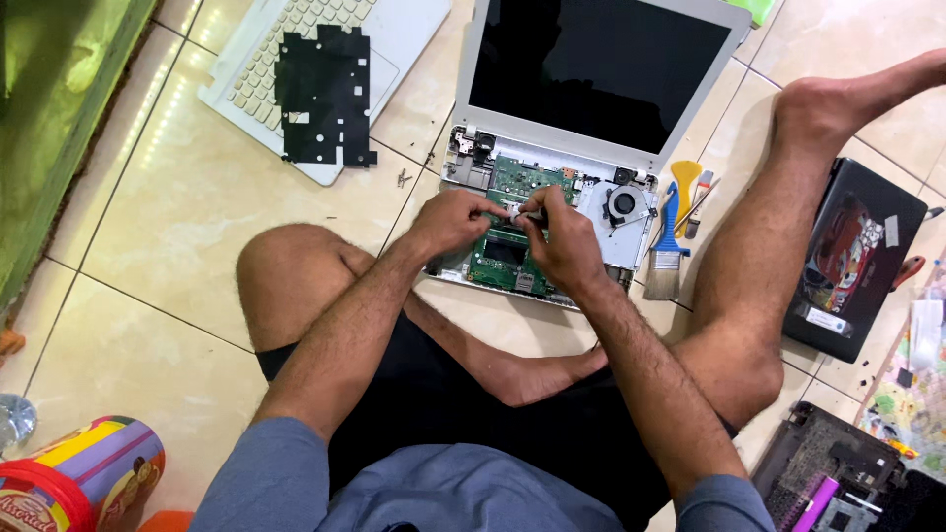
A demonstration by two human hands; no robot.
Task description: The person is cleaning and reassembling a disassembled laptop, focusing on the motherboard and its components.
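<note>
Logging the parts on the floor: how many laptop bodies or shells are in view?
4: the open white laptop under the hands, a detached white keyboard shell top left, a black closed one right, another opened one bottom right, partly cropped.

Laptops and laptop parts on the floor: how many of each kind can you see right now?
Opened white laptop with bare circuit board: 1
Detached white keyboard panel: 1
Closed dark laptop: 1
Stripped dark laptop base: 1
Total: 4

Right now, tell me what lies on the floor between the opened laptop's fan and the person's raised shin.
In the head view, between the fan and the shin lie a blue-handled brush and a yellow pry tool on the tiles.
</note>
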